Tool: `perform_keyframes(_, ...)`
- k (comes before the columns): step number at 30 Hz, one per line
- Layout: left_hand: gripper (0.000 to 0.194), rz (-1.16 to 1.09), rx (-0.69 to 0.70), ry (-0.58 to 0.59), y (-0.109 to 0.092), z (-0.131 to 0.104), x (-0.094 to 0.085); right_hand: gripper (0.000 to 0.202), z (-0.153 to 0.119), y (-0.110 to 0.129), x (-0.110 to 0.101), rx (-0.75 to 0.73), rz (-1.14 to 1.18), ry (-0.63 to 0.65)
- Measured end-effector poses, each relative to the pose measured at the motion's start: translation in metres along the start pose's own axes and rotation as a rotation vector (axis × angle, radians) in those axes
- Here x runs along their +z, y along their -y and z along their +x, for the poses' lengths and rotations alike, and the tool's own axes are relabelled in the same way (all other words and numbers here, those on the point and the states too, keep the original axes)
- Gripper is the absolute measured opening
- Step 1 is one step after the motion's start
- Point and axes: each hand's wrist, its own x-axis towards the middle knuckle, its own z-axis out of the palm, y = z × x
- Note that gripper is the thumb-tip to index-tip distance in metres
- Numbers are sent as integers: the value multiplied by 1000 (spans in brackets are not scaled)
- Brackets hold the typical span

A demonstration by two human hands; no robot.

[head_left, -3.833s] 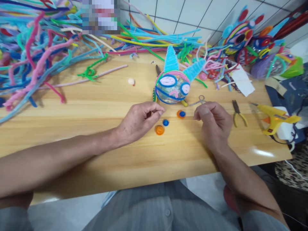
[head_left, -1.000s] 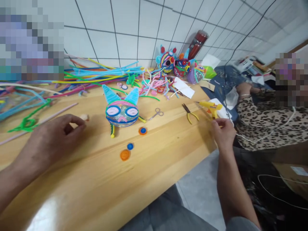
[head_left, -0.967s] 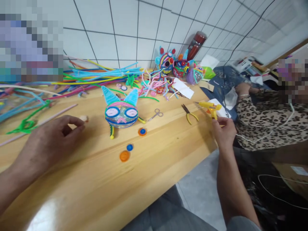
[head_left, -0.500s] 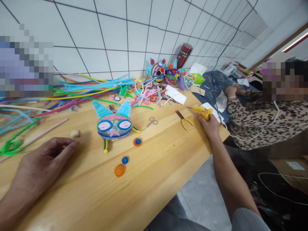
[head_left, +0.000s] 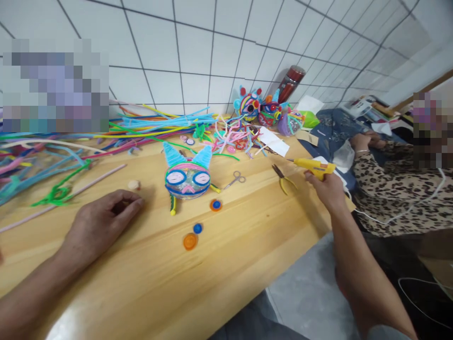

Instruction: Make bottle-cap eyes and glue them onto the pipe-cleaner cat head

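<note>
Currently, the right hand [head_left: 327, 186] is closed round the glue gun [head_left: 314, 167], near the pliers [head_left: 283, 179] on the counter [head_left: 230, 255]. Loosely curled, the left hand [head_left: 104, 219] sits left of the cat [head_left: 188, 182], with nothing visible in it.

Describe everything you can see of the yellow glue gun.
The yellow glue gun looks like hard plastic, with a slim, darker nozzle at the front and a small reddish marking on its side. The right hand grips it by the handle, which the fingers mostly hide, so the trigger cannot be made out. Its body is roughly level, the nozzle pointing to the person's left. It appears to be held above the table, close to the pliers.
</note>
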Motion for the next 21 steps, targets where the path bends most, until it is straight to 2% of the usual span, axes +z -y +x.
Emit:
perform_keyframes(5,33,-35,25,24,-1,-1,1,48,-39,43,-18,-173,103,123)
perform_keyframes(11,30,-97,134,-16,0,-3,3,47,-94,103,-12,-415,278,223)
perform_keyframes(13,29,-96,184,-49,4,-2,6,41,-107,123,-8,-564,279,235)
perform_keyframes(17,26,-118,292,-95,14,0,12,17,-122,163,-4,-891,220,253)
perform_keyframes(21,20,-128,324,-119,18,1,16,8,-125,186,6,-1095,181,206)
